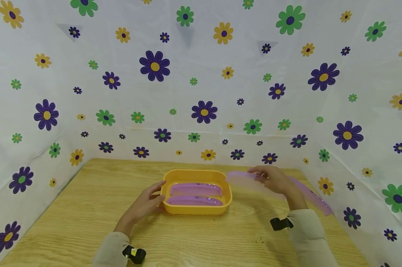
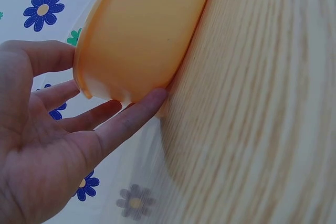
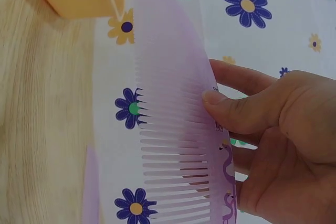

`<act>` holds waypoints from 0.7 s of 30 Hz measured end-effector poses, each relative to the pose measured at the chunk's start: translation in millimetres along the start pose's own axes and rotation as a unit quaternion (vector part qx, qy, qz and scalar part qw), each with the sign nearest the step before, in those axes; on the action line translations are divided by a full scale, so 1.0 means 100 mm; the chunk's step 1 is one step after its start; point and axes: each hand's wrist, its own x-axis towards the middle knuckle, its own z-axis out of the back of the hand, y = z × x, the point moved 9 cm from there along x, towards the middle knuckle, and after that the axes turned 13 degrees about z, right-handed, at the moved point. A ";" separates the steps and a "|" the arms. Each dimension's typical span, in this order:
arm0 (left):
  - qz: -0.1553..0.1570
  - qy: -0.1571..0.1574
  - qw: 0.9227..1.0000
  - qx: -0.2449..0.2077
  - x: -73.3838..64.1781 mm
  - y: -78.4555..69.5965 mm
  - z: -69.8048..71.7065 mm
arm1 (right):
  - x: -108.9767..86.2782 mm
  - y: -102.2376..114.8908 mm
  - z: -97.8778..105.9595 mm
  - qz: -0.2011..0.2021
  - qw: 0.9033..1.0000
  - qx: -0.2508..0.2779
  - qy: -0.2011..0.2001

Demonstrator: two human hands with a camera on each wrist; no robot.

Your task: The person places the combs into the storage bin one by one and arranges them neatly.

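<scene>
A yellow plastic basket (image 1: 196, 210) stands on the table, holding two purple combs, a rear comb (image 1: 195, 189) and a front comb (image 1: 194, 201). My left hand (image 1: 144, 204) rests against the basket's left end, its fingers spread over the outside, from rim to base in the left wrist view. With thumb and fingers, my right hand (image 1: 276, 181) pinches another purple comb (image 3: 173, 77) by its spine, right of the basket. Its teeth face the table side, and flamingo prints show on the spine. One more purple comb (image 1: 312, 196) lies at the table's right side, partly behind my right wrist.
The wooden table (image 1: 97, 193) is bordered by a white sheet (image 1: 174, 96) printed with flowers, at the back and both sides. A few small dark specks (image 1: 262, 239) mark the table at front right.
</scene>
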 end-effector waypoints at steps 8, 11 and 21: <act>0.004 -0.003 1.000 -0.002 -0.01 -0.01 0.00 | 0.14 0.09 -0.08 0.002 1.000 -0.007 0.018; 0.005 -0.002 1.000 -0.003 -0.01 -0.01 0.00 | 0.18 0.10 -0.12 0.000 1.000 -0.002 0.022; 0.005 -0.005 1.000 -0.002 -0.02 -0.01 0.00 | 0.30 0.14 -0.25 -0.009 0.999 0.003 0.033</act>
